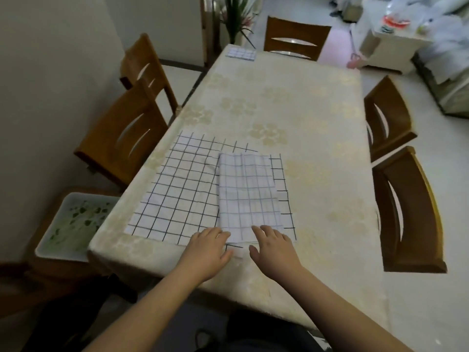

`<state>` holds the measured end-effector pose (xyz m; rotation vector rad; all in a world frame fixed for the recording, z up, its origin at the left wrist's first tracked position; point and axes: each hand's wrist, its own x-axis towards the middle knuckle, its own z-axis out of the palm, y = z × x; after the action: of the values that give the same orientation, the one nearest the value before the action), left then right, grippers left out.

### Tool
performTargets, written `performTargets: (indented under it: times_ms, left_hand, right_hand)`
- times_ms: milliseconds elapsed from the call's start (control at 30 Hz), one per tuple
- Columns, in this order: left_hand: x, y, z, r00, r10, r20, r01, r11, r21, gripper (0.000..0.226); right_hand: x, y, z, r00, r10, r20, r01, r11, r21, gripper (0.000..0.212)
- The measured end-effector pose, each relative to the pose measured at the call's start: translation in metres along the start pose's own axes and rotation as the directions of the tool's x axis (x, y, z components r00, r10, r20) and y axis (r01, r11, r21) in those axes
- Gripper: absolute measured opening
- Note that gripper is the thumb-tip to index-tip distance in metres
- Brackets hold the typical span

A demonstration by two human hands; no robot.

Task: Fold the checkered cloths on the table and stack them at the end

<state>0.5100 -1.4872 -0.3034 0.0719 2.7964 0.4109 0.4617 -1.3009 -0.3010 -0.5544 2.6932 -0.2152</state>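
At the near edge of the long table covered in a cream floral-patterned tablecloth (291, 123), two bare hands lie flat, palms down with fingers loosely spread. The left hand (206, 252) rests at the near left corner of a folded white cloth with a faint grey grid (247, 196); the right hand (275, 247) covers its near right corner. Neither pinches anything. That folded cloth lies on top of a larger white cloth with a bold black grid (177, 191), spread flat and reaching toward the table's left edge, with a strip showing on the right of the folded one. To the near left, below table height, stands a white rectangular tray with green speckled contents (73, 224). Brown wooden chairs (121, 138) line the left side, two more stand on the right, one at the far end. At the far left corner sits a small folded checkered cloth (241, 54). Beyond it is a green leafy plant (236, 13); at the far right, a cluttered white cabinet (390, 44).
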Motion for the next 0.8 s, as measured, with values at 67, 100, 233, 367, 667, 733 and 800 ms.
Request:
performTargets:
  times_ms: [67,100,233,367,667,733,800]
  left_hand:
    - [0.018,0.003,0.002,0.999,0.025,0.033,-0.025,1.0,0.016,0.053]
    - [0.028,0.004,0.002,0.998,0.036,0.044,-0.037,0.999,0.034,0.054]
    - [0.063,0.012,-0.004,0.993,0.061,0.1,-0.069,0.995,0.076,0.054]
    - [0.096,0.009,-0.004,0.98,0.074,0.182,-0.097,0.988,0.117,0.055]
    - [0.125,-0.003,0.014,0.965,0.06,0.256,-0.101,0.984,0.149,0.098]
    - [0.128,-0.005,0.016,0.965,0.062,0.254,-0.1,0.985,0.14,0.095]
    - [0.132,-0.006,0.016,0.967,0.063,0.247,-0.093,0.99,0.11,0.089]
  right_hand:
    - [0.007,0.009,0.005,0.997,0.065,0.032,-0.066,0.997,0.042,0.066]
    - [0.012,0.013,0.007,0.994,0.093,0.051,-0.096,0.994,0.055,0.068]
    - [0.034,0.026,0.016,0.986,0.143,0.088,-0.148,0.988,0.052,0.069]
    - [0.058,0.038,0.037,0.967,0.22,0.128,-0.223,0.975,0.008,0.067]
    - [0.068,0.047,0.088,0.956,0.288,0.048,-0.291,0.955,0.059,0.075]
    - [0.068,0.045,0.082,0.959,0.284,0.024,-0.285,0.954,0.093,0.075]
    - [0.068,0.043,0.077,0.959,0.283,-0.008,-0.28,0.954,0.108,0.073]
